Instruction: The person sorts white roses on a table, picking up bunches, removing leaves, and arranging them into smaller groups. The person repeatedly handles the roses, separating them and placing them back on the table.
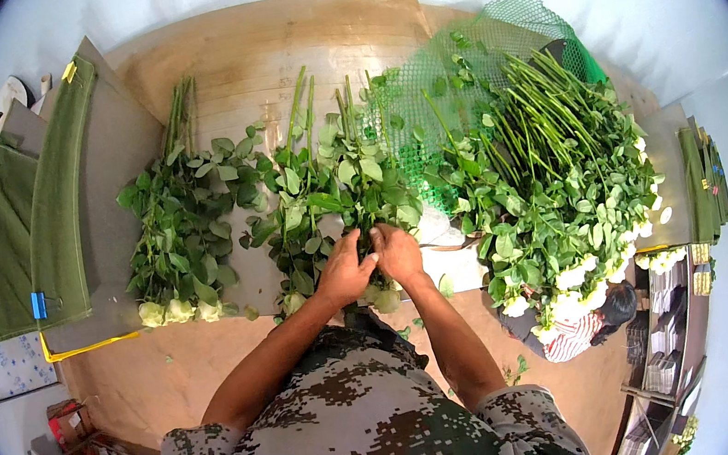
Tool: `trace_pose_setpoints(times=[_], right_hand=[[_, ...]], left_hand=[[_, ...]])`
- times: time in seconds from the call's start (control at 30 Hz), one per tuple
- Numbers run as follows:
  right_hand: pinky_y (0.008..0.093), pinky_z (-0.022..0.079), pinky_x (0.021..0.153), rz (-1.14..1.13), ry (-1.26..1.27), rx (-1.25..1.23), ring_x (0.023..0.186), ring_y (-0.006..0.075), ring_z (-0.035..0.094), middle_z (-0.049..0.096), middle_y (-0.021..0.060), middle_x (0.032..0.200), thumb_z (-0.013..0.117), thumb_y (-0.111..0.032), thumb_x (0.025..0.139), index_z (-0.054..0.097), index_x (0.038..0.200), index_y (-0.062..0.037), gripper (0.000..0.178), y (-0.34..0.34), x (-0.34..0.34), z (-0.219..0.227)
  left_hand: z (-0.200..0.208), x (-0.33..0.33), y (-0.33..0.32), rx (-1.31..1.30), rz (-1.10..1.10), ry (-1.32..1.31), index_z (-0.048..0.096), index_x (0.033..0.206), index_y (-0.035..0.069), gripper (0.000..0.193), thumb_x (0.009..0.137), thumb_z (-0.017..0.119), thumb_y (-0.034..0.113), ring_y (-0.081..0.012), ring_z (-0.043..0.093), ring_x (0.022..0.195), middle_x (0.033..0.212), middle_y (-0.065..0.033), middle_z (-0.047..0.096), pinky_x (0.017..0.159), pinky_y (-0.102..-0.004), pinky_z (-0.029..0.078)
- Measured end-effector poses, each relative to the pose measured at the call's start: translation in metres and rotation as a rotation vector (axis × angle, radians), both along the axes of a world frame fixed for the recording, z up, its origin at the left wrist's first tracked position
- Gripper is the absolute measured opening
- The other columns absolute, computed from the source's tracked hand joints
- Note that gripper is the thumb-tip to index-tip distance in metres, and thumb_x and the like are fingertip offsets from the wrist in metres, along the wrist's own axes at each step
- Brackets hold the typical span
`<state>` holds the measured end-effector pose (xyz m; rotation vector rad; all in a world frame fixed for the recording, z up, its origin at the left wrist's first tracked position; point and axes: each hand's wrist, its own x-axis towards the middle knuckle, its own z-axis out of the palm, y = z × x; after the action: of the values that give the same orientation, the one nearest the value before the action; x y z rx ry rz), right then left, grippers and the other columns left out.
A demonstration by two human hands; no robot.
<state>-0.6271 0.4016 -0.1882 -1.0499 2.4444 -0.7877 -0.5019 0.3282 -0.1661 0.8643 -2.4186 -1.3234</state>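
Observation:
My left hand [349,269] and my right hand [397,251] come together at the table's near edge, fingers closed around the leafy stems of white roses [365,171]. Just below my hands a pale bloom [385,299] shows, its head toward me. The stems point away across the table. Left of these lie further rose stems [296,204], with a pale bloom at the near end. How many stems are between my fingers is hidden by leaves and knuckles.
A rose bunch [173,226] lies at the left; a large rose pile [547,137] on green mesh [534,14] fills the right. Green cloths [54,206] hang over a left panel. A person in a striped top [573,339] is below the pile, beside a shelf [665,353].

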Motion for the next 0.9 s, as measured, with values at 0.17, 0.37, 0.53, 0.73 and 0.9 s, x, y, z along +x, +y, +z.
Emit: trace_pose_setpoints(times=[0.17, 0.37, 0.53, 0.73, 0.9], right_hand=[[0.0419, 0.049, 0.073, -0.242, 0.128, -0.245, 0.083, 0.0371, 0.063, 0.065, 0.0207, 0.091, 0.054, -0.022, 0.088, 0.061, 0.104, -0.0017, 0.027, 0.025, -0.035, 0.004], [0.0361, 0.048, 0.078, -0.262, -0.619, -0.136, 0.086, 0.0314, 0.064, 0.066, 0.0204, 0.091, 0.065, -0.023, 0.079, 0.059, 0.111, 0.0028, 0.041, 0.019, -0.027, -0.007], [0.0367, 0.048, 0.081, -0.166, -0.391, -0.091, 0.094, 0.0333, 0.063, 0.065, 0.0217, 0.099, 0.065, -0.022, 0.078, 0.060, 0.111, 0.0003, 0.041, 0.039, -0.032, -0.024], [0.0365, 0.048, 0.076, -0.094, -0.257, -0.148, 0.085, 0.0344, 0.063, 0.065, 0.0226, 0.092, 0.061, -0.019, 0.080, 0.062, 0.106, -0.0001, 0.031, 0.035, -0.012, -0.034], [0.0356, 0.047, 0.078, -0.131, -0.410, -0.119, 0.085, 0.0293, 0.063, 0.066, 0.0206, 0.092, 0.061, -0.025, 0.083, 0.059, 0.109, 0.0039, 0.039, 0.028, -0.009, -0.015]], left_hand=[[-0.023, -0.019, 0.001, 0.021, 0.015, -0.165, 0.029, 0.133, -0.009, 0.072, 0.084, 0.059, 0.035, -0.0448, 0.044, 0.115, 0.124, -0.0313, 0.045, 0.098, -0.0450, 0.036], [-0.044, -0.035, -0.010, 0.101, 0.049, -0.348, 0.029, 0.135, -0.007, 0.075, 0.080, 0.063, 0.032, -0.0419, 0.041, 0.120, 0.128, -0.0283, 0.043, 0.101, -0.0427, 0.036], [-0.040, -0.033, -0.011, 0.077, 0.082, -0.380, 0.038, 0.124, -0.004, 0.055, 0.081, 0.058, 0.023, -0.0409, 0.046, 0.114, 0.122, -0.0275, 0.047, 0.095, -0.0452, 0.039], [0.002, -0.046, -0.009, 0.103, 0.082, -0.573, 0.044, 0.117, -0.005, 0.046, 0.078, 0.051, 0.017, -0.0435, 0.055, 0.099, 0.104, -0.0290, 0.058, 0.088, -0.0471, 0.044], [-0.046, -0.033, -0.022, 0.146, 0.177, -0.241, 0.043, 0.110, -0.010, 0.044, 0.078, 0.055, 0.018, -0.0463, 0.056, 0.090, 0.092, -0.0314, 0.059, 0.078, -0.0491, 0.045]])
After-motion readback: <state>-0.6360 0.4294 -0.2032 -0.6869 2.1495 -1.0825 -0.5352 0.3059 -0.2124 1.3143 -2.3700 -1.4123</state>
